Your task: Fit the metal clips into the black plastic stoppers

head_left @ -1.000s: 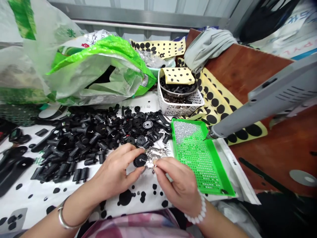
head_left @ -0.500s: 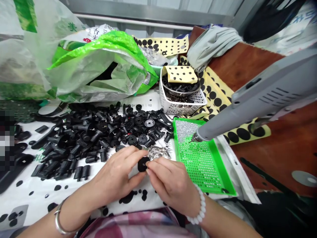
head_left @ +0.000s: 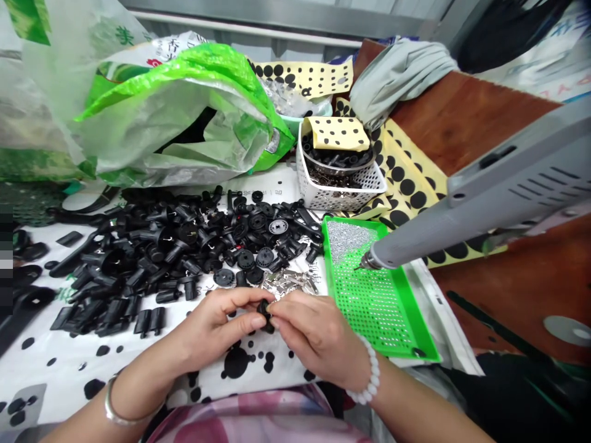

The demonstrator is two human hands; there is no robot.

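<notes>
Black disc (head_left: 265, 309) pinched by left hand (head_left: 215, 326) and right hand (head_left: 318, 337), fingers closed on it; large pile of black parts (head_left: 184, 246) alongside looks unprocessed.

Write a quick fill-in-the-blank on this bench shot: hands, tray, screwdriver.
The left hand and the right hand together pinch one small round plastic part coloured ____.
The tip of the grey electric screwdriver hangs over the ____ perforated plastic tray.
The white beaded bracelet sits on the ____ wrist.
The heap of loose black plastic parts lies to the tray's ____.
Missing words: black; green; right; left.
</notes>
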